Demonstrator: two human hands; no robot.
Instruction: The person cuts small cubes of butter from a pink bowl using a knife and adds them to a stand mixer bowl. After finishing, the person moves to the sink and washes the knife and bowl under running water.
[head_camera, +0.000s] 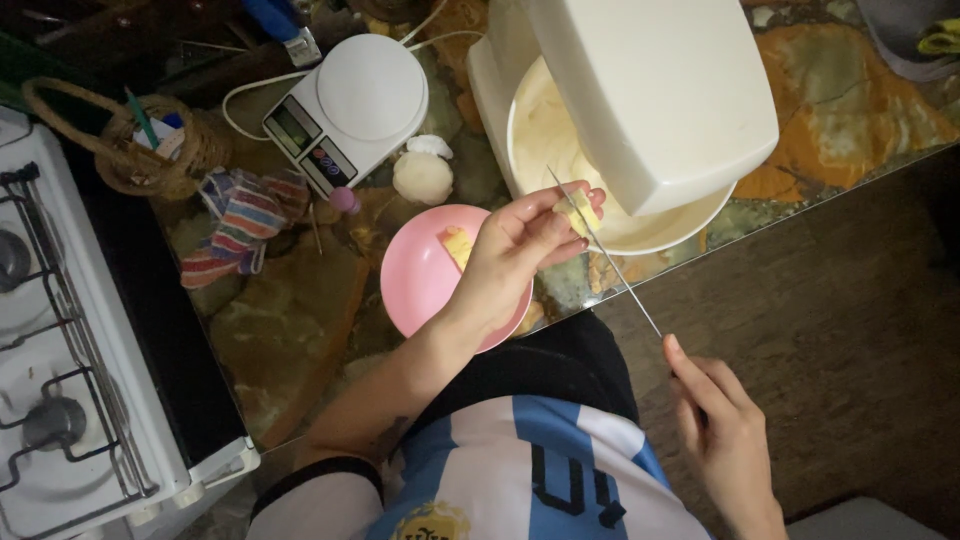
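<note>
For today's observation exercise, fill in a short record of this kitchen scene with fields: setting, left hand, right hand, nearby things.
setting: stone-patterned countertop beside a white gas stove
left hand: left hand pinches a yellow butter piece over the mixer bowl
right hand: right hand grips a knife, blade touching the butter piece
mixer: white stand mixer, head over the bowl of pale cream
nearby things: pink plate with a yellow scrap, kitchen scale, striped cloth, woven basket
</note>
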